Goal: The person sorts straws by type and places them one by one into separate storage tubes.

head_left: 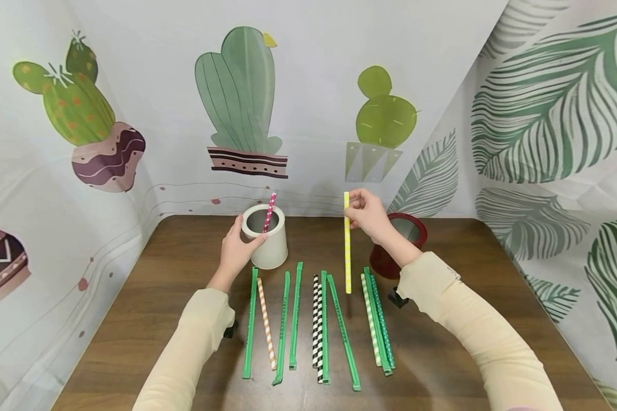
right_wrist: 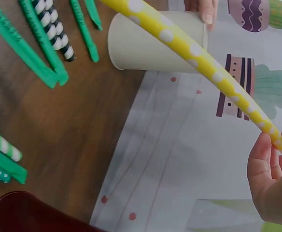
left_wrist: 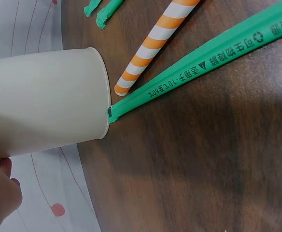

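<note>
Between thumb and fingers, my right hand (head_left: pixel 367 214) pinches a yellow straw with white dots (head_left: pixel 347 245) near its top; the straw hangs upright above the table. In the right wrist view the same yellow straw (right_wrist: pixel 194 50) crosses in front of the white cup. My left hand (head_left: pixel 239 248) holds the white cup (head_left: pixel 269 251) by its side, thumb and fingers spread around the rim. A pink straw with white dots (head_left: pixel 269 211) stands tilted inside that cup. The cup's base touches the end of a green wrapped straw (left_wrist: pixel 179 77) in the left wrist view.
A dark red cup (head_left: pixel 383 260) stands behind my right forearm. Across the table (head_left: pixel 442 354) lie several green wrapped straws (head_left: pixel 283 325), an orange-striped straw (head_left: pixel 267 325), black-striped straws (head_left: pixel 317 325), a light green striped straw (head_left: pixel 371 319) and a teal dotted straw (head_left: pixel 383 325). A printed cloth hangs behind.
</note>
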`<state>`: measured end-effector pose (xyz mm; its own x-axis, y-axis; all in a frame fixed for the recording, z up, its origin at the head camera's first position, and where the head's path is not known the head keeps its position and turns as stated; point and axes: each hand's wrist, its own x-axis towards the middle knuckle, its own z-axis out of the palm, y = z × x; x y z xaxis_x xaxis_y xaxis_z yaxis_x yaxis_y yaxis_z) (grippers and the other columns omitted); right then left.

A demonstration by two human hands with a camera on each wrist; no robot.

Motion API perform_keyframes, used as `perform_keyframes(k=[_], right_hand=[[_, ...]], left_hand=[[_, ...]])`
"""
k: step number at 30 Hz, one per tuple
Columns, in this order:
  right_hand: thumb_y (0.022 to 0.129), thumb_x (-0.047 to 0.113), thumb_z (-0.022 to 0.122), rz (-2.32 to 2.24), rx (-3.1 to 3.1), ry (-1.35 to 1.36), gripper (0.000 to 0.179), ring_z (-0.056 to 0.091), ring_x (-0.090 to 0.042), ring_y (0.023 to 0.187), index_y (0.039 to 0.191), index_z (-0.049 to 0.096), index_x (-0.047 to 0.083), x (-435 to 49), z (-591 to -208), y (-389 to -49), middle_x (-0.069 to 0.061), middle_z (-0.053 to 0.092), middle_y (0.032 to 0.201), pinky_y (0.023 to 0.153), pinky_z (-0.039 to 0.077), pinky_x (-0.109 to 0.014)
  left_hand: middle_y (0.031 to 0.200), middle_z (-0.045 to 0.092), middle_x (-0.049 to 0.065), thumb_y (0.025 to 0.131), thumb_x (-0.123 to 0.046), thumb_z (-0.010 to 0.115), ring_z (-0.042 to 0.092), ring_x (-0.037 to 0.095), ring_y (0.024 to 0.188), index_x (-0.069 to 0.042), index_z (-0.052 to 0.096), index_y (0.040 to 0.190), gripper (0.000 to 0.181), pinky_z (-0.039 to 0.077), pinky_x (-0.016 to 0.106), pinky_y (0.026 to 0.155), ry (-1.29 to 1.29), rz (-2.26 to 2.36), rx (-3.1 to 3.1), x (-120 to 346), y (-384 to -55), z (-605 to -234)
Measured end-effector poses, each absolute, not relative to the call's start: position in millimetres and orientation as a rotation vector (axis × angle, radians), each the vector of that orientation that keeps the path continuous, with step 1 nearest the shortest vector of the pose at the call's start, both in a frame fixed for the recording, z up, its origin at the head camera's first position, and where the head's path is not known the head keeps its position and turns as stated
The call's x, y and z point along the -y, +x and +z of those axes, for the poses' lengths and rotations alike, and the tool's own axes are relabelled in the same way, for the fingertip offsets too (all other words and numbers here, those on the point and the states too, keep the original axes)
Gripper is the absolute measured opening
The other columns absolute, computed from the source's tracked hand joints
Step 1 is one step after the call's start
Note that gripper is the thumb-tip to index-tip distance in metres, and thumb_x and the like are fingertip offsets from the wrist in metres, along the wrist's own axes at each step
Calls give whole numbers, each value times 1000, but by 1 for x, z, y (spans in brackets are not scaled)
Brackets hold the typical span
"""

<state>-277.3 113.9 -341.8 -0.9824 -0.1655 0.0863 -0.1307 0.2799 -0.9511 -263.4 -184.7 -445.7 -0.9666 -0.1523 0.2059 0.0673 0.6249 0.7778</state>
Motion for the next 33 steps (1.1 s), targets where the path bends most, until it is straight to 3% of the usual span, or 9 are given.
perform_keyframes(k=[17, 28, 33], right_hand=[[78, -4, 51, -2158, -2366, -273, 27, 54, -10, 54, 104, 45, 1, -82, -317, -293, -2, 48, 74, 51, 51, -25], [78, -8, 49, -2455, -2216, -224, 23, 55, -10, 57, 89, 42, 11, -63, -307, -305, -1, 47, 73, 59, 54, -31], [78, -9, 49, -2591, -2109, -205, 26, 56, -11, 60, 85, 40, 14, -46, -304, -310, -2, 45, 72, 56, 53, -24]], left_hand=[[141, 32, 14, 72, -49, 66, 32, 33, 128, -9, 24, 140, 89, 28, 48, 102, 111, -1245, 2598, 194, -263, -447], [139, 35, 15, 72, -48, 66, 34, 33, 126, -10, 25, 140, 88, 30, 49, 101, 79, -1267, 2591, 182, -265, -450], [139, 34, 15, 71, -47, 67, 34, 31, 127, -9, 25, 140, 88, 30, 47, 102, 92, -1265, 2582, 185, -264, -447]])
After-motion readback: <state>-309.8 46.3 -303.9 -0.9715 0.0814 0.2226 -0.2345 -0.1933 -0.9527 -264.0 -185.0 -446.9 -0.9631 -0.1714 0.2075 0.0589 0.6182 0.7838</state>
